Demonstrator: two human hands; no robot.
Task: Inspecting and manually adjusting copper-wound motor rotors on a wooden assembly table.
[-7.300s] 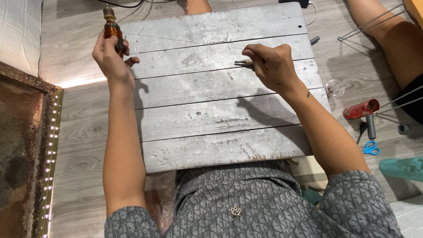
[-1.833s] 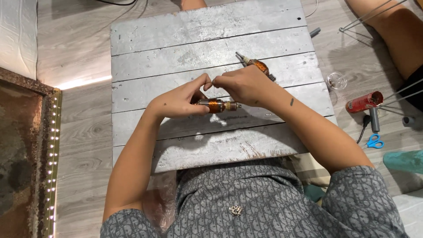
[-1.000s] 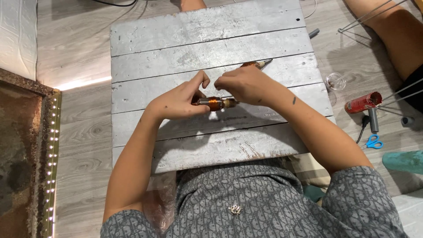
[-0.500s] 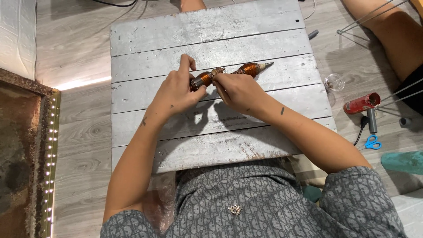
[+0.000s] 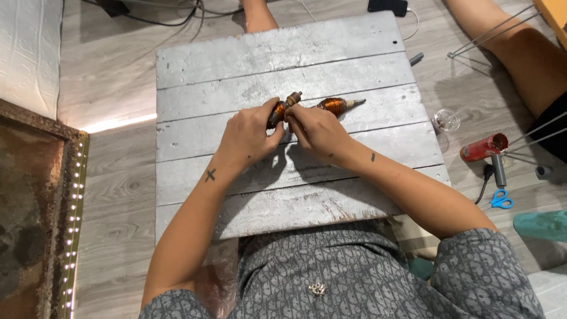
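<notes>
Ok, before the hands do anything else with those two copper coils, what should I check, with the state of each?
1. Left hand gripping the held coil: ok, fingers wrap it.
2. Right hand on the same coil: ok, fingertips meet it at the left hand.
3. Second coil resting flat on the board: ok, just beyond the right hand.
4. Held coil's winding intact: cannot tell, mostly covered by fingers.
5. Board edge steady over the lap: cannot tell.
</notes>
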